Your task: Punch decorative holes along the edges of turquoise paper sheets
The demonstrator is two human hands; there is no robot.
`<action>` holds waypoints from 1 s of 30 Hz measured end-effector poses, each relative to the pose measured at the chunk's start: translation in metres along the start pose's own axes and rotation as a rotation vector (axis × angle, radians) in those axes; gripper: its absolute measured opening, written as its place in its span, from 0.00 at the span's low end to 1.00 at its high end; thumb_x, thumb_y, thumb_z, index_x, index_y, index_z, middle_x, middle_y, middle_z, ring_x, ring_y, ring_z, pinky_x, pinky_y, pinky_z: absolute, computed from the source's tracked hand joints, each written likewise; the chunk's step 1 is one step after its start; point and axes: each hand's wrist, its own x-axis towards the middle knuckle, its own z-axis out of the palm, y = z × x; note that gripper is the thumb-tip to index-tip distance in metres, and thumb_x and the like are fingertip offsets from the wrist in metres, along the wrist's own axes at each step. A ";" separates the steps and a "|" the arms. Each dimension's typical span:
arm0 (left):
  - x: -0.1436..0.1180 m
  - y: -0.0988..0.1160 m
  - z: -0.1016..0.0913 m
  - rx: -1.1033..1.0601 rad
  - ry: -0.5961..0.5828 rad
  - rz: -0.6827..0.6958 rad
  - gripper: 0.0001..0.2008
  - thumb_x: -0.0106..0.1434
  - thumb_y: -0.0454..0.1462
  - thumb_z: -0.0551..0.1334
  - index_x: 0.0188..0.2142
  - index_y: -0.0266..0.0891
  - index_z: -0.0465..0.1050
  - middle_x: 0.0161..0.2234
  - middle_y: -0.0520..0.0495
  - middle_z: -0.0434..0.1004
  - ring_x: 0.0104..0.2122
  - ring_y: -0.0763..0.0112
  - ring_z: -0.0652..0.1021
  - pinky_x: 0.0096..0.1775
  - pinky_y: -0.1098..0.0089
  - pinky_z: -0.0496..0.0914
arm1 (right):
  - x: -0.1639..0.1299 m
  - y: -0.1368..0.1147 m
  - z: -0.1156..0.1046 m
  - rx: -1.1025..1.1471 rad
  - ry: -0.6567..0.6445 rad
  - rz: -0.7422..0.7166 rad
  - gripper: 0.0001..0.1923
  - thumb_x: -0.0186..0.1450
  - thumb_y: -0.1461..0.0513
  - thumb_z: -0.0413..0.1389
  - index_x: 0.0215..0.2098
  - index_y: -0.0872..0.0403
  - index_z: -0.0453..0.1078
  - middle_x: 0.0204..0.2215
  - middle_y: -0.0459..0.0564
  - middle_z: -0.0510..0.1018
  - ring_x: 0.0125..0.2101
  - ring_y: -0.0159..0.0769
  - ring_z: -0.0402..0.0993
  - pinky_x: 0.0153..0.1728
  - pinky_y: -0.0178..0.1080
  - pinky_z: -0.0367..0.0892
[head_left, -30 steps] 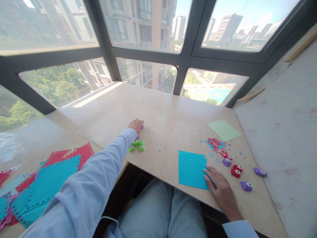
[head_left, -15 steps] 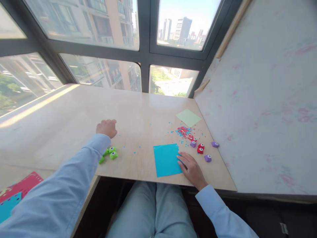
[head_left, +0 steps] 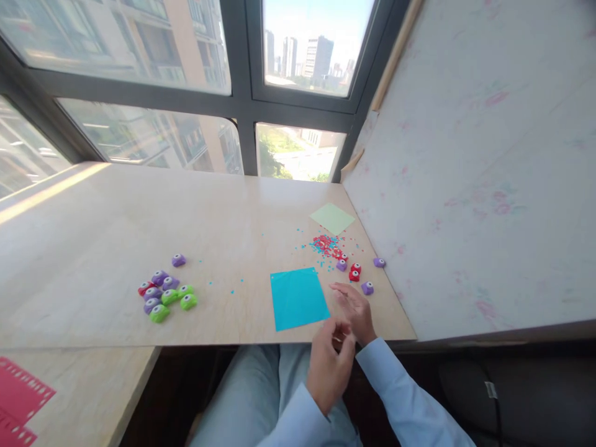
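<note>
Blue paper square (head_left: 298,298) is lying flat near the table's (head_left: 93,236) front edge. Right hand (head_left: 354,307) is hovering just right of it, fingers loosely spread, holding nothing. Left hand (head_left: 328,363) is curling below its lower right corner; grip unclear.

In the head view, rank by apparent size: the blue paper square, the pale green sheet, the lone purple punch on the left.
1. blue paper square, though nearest the camera.
2. pale green sheet, farther back.
3. lone purple punch.
</note>
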 end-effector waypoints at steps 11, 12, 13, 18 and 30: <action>-0.069 -0.034 0.031 -0.567 0.039 -0.222 0.33 0.38 0.41 0.77 0.43 0.37 0.70 0.41 0.41 0.76 0.39 0.64 0.74 0.37 0.70 0.66 | -0.041 -0.070 0.004 0.987 0.452 0.211 0.09 0.58 0.57 0.65 0.34 0.51 0.75 0.26 0.41 0.75 0.28 0.27 0.70 0.33 0.34 0.68; -0.068 -0.033 0.031 -0.577 0.035 -0.191 0.32 0.39 0.44 0.77 0.42 0.37 0.71 0.40 0.41 0.76 0.38 0.64 0.73 0.38 0.69 0.66 | -0.040 -0.077 0.003 1.007 0.452 0.200 0.08 0.58 0.57 0.65 0.34 0.51 0.75 0.25 0.40 0.74 0.27 0.26 0.69 0.32 0.34 0.68; -0.067 -0.031 0.031 -0.593 0.021 -0.177 0.31 0.38 0.45 0.78 0.40 0.37 0.71 0.38 0.42 0.75 0.37 0.65 0.73 0.38 0.69 0.65 | -0.039 -0.083 0.001 1.015 0.450 0.187 0.09 0.57 0.57 0.65 0.34 0.51 0.75 0.24 0.40 0.73 0.27 0.26 0.68 0.32 0.33 0.67; -0.067 -0.034 0.038 -0.731 -0.079 -0.183 0.35 0.37 0.48 0.78 0.41 0.37 0.70 0.32 0.49 0.69 0.27 0.78 0.65 0.29 0.74 0.58 | -0.036 -0.106 -0.005 0.996 0.437 0.125 0.09 0.57 0.58 0.66 0.33 0.52 0.75 0.22 0.39 0.71 0.25 0.25 0.65 0.31 0.33 0.66; -0.077 -0.028 0.037 -0.789 -0.034 -0.072 0.32 0.39 0.50 0.78 0.38 0.39 0.67 0.31 0.49 0.70 0.29 0.75 0.68 0.31 0.74 0.59 | -0.040 -0.127 0.003 0.970 0.407 0.091 0.07 0.59 0.57 0.64 0.33 0.50 0.74 0.21 0.37 0.66 0.22 0.25 0.61 0.29 0.35 0.62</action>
